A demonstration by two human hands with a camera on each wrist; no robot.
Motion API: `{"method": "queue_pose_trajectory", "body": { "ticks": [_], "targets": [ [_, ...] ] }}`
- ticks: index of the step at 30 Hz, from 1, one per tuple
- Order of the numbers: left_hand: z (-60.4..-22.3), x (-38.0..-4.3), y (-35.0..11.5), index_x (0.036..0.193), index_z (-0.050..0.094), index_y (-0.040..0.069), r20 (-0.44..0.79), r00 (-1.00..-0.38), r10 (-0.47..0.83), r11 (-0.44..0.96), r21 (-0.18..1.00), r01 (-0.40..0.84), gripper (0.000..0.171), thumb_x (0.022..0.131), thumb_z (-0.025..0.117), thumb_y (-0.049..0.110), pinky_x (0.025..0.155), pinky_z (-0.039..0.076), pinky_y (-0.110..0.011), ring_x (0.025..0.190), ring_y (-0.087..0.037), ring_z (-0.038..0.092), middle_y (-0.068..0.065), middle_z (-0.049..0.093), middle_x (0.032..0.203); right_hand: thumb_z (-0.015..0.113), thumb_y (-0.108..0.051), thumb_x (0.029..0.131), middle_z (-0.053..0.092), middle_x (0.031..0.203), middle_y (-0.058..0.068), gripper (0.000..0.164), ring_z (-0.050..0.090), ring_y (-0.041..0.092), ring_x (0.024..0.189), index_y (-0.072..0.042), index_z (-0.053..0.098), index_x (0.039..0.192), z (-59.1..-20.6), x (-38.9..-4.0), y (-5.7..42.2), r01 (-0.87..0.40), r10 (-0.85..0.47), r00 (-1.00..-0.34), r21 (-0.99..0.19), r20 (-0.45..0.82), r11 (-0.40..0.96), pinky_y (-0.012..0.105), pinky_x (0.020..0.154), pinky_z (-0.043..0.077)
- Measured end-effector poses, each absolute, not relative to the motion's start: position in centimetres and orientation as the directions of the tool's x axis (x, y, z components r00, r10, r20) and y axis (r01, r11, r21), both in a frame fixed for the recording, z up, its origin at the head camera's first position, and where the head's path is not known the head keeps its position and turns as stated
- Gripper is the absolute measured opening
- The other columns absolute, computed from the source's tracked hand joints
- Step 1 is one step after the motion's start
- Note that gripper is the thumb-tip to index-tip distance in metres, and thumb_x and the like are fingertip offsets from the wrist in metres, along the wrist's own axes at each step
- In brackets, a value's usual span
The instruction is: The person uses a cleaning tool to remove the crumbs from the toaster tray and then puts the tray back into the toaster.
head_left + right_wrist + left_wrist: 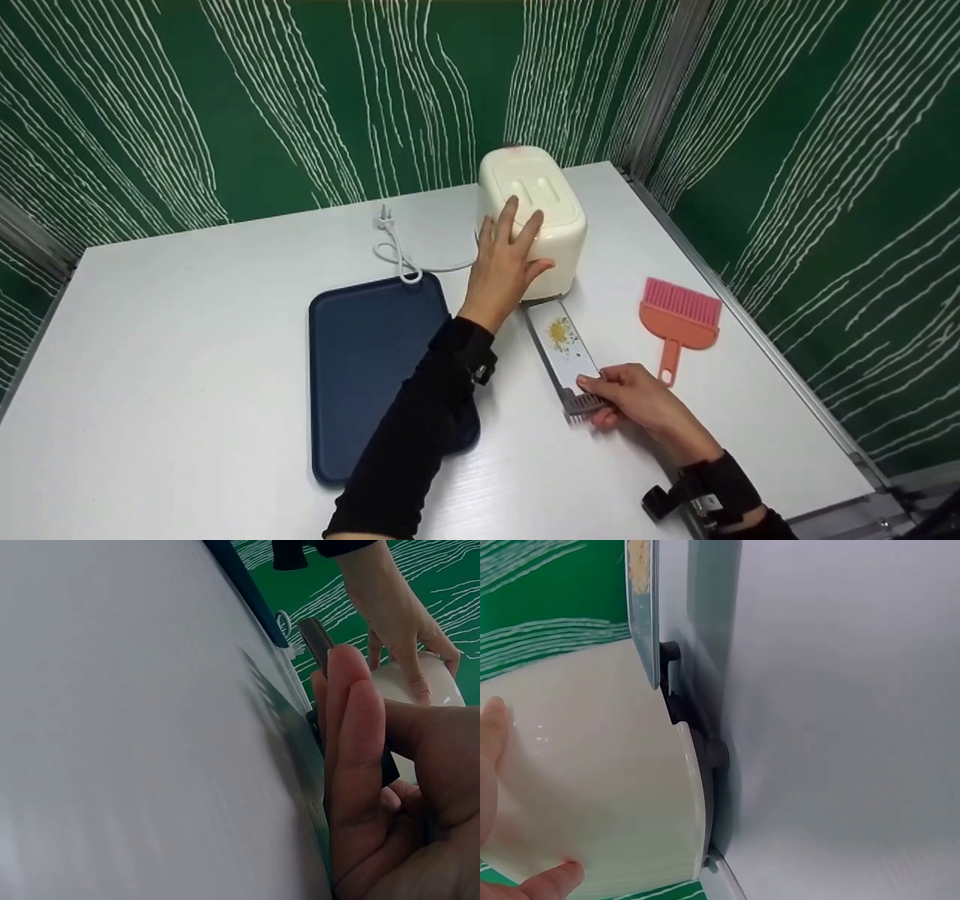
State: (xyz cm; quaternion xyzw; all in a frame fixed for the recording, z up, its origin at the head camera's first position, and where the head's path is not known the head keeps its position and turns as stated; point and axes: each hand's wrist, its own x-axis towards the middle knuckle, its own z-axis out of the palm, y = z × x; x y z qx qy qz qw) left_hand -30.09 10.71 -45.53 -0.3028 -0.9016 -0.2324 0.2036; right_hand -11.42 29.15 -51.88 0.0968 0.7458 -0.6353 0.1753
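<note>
A cream toaster [534, 214] with a lid on top stands at the back of the table. My left hand [501, 274] rests on its top and near side, fingers spread. In the left wrist view two fingertips touch the toaster wall [607, 765]. My right hand [637, 397] pinches the grey slotted end of a crumb tray [577, 367] between thumb and fingers. The tray's far end meets the toaster's base, and yellow crumbs [560, 334] lie on it. In the right wrist view, my right hand's fingers [360, 742] cover most of the tray.
A dark blue tray [367, 360] lies on the white table [187, 360] under my left forearm. A white power cord [397, 251] with its plug loose runs from the toaster. To the right lies a small brush with pink bristles and an orange dustpan-shaped handle [679, 326].
</note>
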Motion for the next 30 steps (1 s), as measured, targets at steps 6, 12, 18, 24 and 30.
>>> {"method": "queue_pose_trajectory", "body": {
  "ticks": [6, 12, 18, 24, 30],
  "targets": [
    [-45.8, -30.0, 10.6, 0.151, 0.042, 0.027, 0.529, -0.722, 0.447, 0.678, 0.326, 0.659, 0.073, 0.087, 0.067, 0.054, 0.117, 0.037, -0.051, 0.142, -0.048, 0.037, -0.012, 0.021, 0.165, 0.067, -0.031, 0.097, 0.072, 0.076, 0.002, 0.031, 0.067, 0.006, 0.056, 0.000, 0.062, 0.092, -51.5, -11.2, 28.8, 0.364, -0.080, -0.921, -0.915, -0.381, 0.174, 0.020, 0.053, 0.054],
    [-45.7, -29.5, 10.0, 0.153, 0.038, 0.032, 0.530, -0.738, 0.418, 0.602, 0.447, 0.662, 0.075, 0.088, 0.068, 0.055, 0.115, 0.041, -0.048, 0.148, -0.041, 0.032, -0.013, 0.015, 0.167, 0.067, -0.031, 0.097, 0.068, 0.075, -0.003, 0.029, 0.068, 0.007, 0.056, -0.003, 0.063, 0.090, -50.6, -11.3, 28.2, 0.319, -0.086, -0.936, -0.926, -0.341, 0.203, 0.022, 0.054, 0.055],
    [-45.4, -29.0, 8.7, 0.153, 0.033, 0.029, 0.488, -0.798, 0.355, 0.549, 0.582, 0.600, 0.076, 0.091, 0.065, 0.058, 0.109, 0.045, -0.051, 0.143, -0.038, 0.041, -0.019, 0.022, 0.161, 0.067, -0.033, 0.097, 0.068, 0.075, -0.003, 0.032, 0.068, 0.008, 0.057, -0.002, 0.064, 0.092, -50.1, -11.8, 27.3, 0.295, -0.084, -0.944, -0.929, -0.320, 0.225, 0.023, 0.054, 0.056],
    [-45.0, -28.4, 6.6, 0.156, 0.027, 0.022, 0.396, -0.870, 0.294, 0.502, 0.710, 0.494, 0.082, 0.092, 0.062, 0.059, 0.109, 0.045, -0.047, 0.134, -0.029, 0.047, -0.015, 0.034, 0.149, 0.068, -0.032, 0.097, 0.070, 0.077, -0.001, 0.035, 0.068, 0.008, 0.057, 0.003, 0.066, 0.097, -49.5, -12.7, 26.1, 0.271, -0.106, -0.950, -0.942, -0.295, 0.196, 0.022, 0.055, 0.055],
    [-44.9, -27.3, 4.5, 0.155, 0.026, 0.019, 0.313, -0.908, 0.279, 0.441, 0.798, 0.410, 0.078, 0.096, 0.056, 0.060, 0.100, 0.051, -0.043, 0.125, -0.029, 0.056, -0.014, 0.044, 0.142, 0.067, -0.033, 0.097, 0.072, 0.079, 0.001, 0.039, 0.068, 0.009, 0.058, 0.005, 0.066, 0.102, -48.9, -13.6, 25.2, 0.257, -0.106, -0.954, -0.945, -0.282, 0.202, 0.023, 0.056, 0.056]
  ]
}}
